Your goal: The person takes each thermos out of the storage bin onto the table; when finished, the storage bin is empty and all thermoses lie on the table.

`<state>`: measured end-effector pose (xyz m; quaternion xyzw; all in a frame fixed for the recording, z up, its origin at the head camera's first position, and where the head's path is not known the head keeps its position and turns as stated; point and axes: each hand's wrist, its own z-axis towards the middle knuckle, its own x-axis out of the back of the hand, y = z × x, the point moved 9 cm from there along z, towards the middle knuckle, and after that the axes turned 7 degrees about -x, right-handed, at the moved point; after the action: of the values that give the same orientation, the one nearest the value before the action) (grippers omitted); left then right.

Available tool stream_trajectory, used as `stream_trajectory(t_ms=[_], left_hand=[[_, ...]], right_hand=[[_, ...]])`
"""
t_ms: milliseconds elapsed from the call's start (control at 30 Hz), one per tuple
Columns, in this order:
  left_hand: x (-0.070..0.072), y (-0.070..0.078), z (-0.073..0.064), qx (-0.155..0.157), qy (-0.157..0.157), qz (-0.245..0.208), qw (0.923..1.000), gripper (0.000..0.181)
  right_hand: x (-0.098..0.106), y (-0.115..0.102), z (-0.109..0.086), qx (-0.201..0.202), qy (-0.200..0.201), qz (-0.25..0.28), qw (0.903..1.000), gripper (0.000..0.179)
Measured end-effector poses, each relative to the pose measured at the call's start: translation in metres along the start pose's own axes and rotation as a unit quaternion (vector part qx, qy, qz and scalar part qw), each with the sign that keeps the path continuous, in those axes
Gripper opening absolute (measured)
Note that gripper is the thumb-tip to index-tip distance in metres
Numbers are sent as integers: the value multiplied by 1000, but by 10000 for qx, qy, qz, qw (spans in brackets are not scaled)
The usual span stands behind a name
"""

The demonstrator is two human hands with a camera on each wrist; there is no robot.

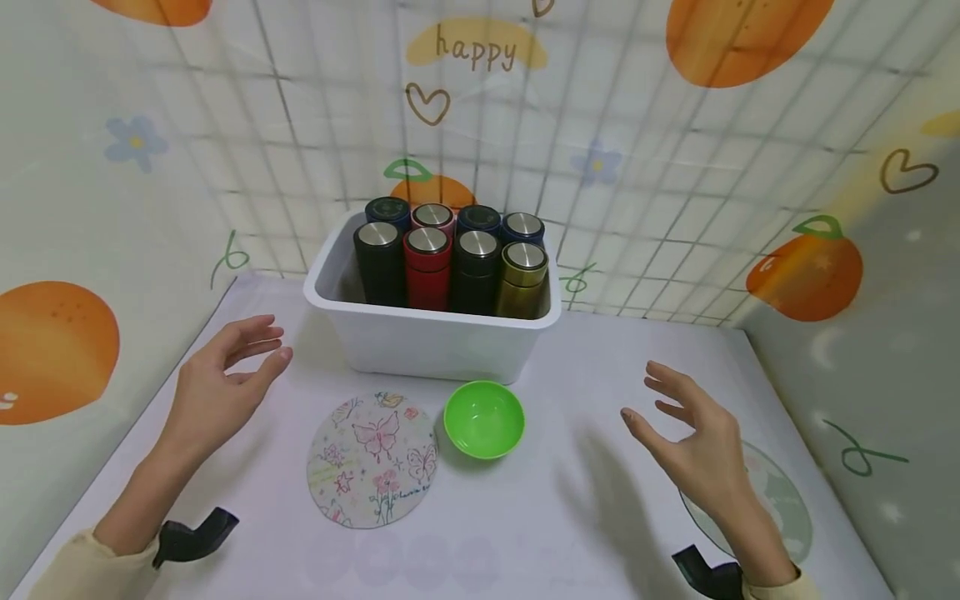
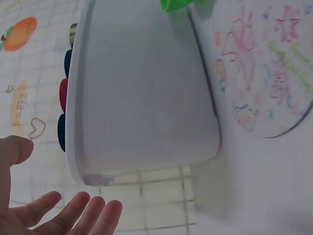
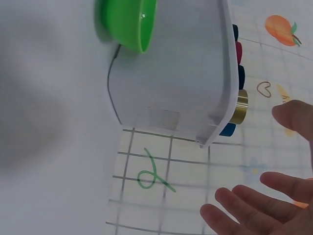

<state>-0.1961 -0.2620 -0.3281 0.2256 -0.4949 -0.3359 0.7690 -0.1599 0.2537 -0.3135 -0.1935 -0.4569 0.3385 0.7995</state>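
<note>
A white plastic bin (image 1: 435, 340) stands at the back of the table, holding several upright thermos bottles in two rows. In its front row are a red thermos (image 1: 428, 271), a gold thermos (image 1: 522, 282) and black ones. My left hand (image 1: 217, 387) hovers left of the bin, fingers relaxed and holding nothing. On the other side my right hand (image 1: 693, 446) is likewise raised, thumb and fingers apart, with nothing in it. A green bowl (image 1: 484, 420) sits just before the bin, beside a round mat (image 1: 372, 461) with butterfly drawings.
Under the right forearm lies a second round mat (image 1: 783, 500), partly hidden. Behind the bin hangs a printed curtain (image 1: 480, 125) with a grid and oranges. Black straps (image 1: 197, 535) show at both wrists. The table (image 1: 600, 350) is covered in white.
</note>
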Motion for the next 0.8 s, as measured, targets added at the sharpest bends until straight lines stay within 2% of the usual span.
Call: stream_trajectory(t_ms=[133,267,467,567,800], left_hand=[[-3,-3,10,89,8,-298,9995,53],[-7,-4,23,46,6,-736,9973,52],[-19,-1,47,66,-127,-1074,9941,52],[-23,-1,58,65,-207,-1122,9934,52],[-13,-10,71,193,-50,-1000,9948,49]], right_hand=[[-1,-1,6,-71,56,68,9999,67],[-1,-5,12,17,96,117,9999,67],[10,-10,19,70,325,166,9993,65],[14,-13,23,96,405,263,9988,66],[3,-24,34,268,318,457,9981,65]])
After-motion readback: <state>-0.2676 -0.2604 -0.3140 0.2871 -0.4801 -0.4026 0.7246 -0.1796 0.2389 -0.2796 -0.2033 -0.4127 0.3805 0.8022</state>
